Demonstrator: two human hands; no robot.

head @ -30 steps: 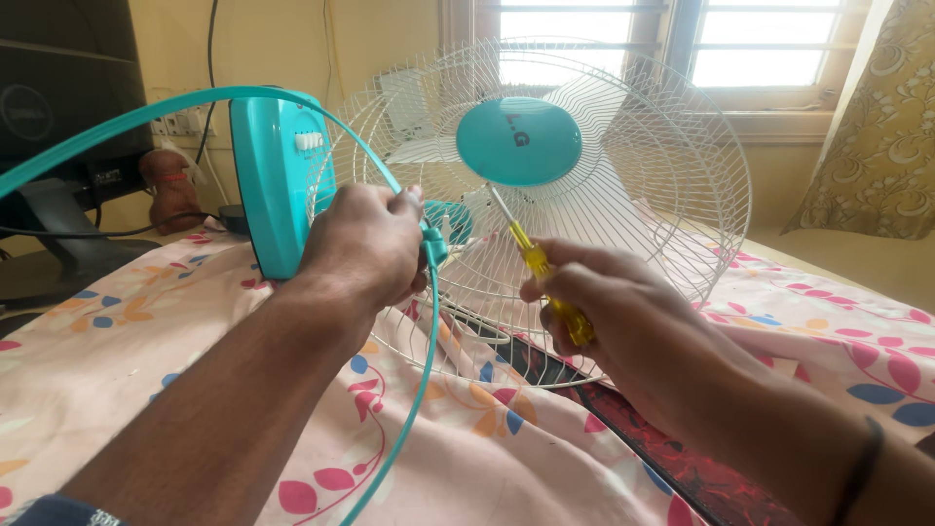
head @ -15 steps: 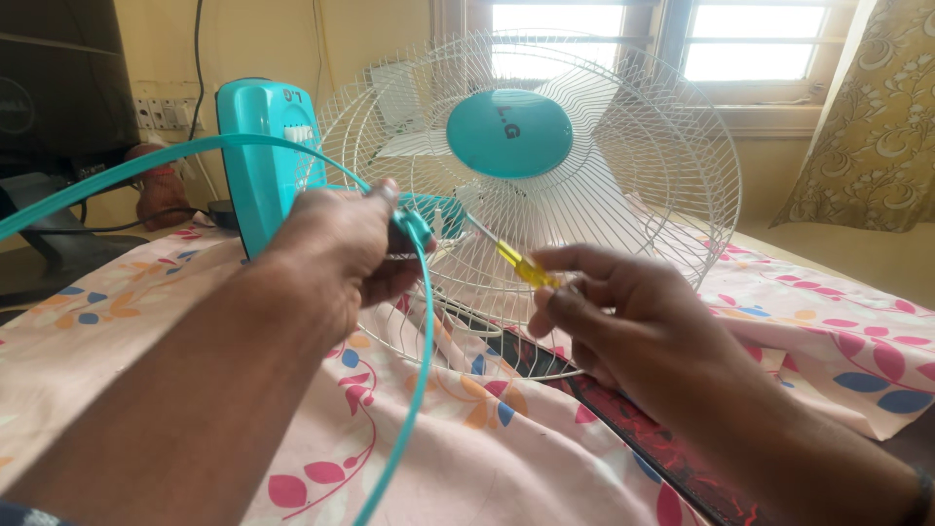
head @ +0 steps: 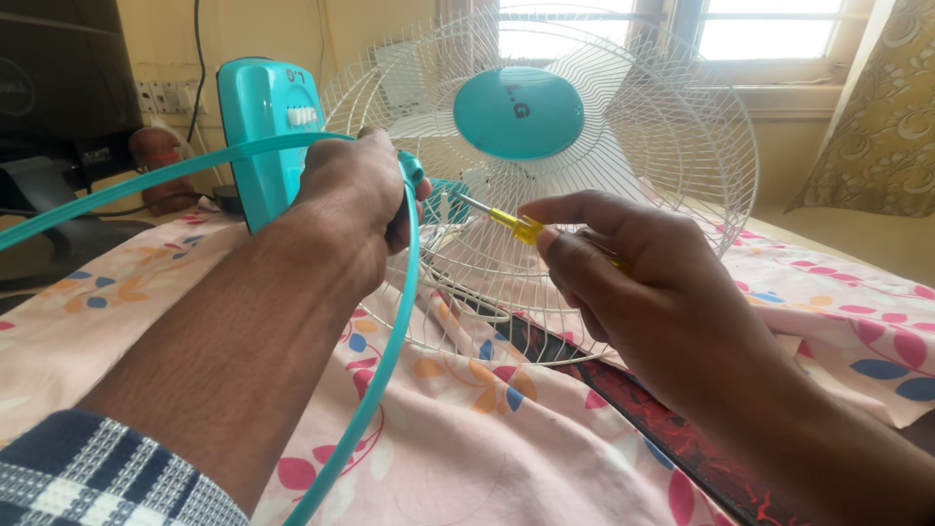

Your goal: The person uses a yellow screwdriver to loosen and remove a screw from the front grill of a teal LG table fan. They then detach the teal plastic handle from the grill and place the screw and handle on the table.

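Floral bedsheet (head: 467,458) below; right hand (head: 643,292) fingers (head: 560,255) pinch yellow screwdriver (head: 514,226) (left hand (head: 355,190) clenched on teal rim (head: 390,341))

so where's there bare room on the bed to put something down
Bare floral sheet lies near the camera, between the teal ring and the dark red strip, and at far right past the white fan grille. It is crowded around the left hand, right hand and yellow screwdriver.

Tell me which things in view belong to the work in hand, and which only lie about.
In the work:
left hand gripping the thin teal plastic ring
right hand holding the yellow-handled screwdriver
white wire fan guard
teal fan body

Lying about:
floral pink bedsheet
black monitor
patterned yellow curtain
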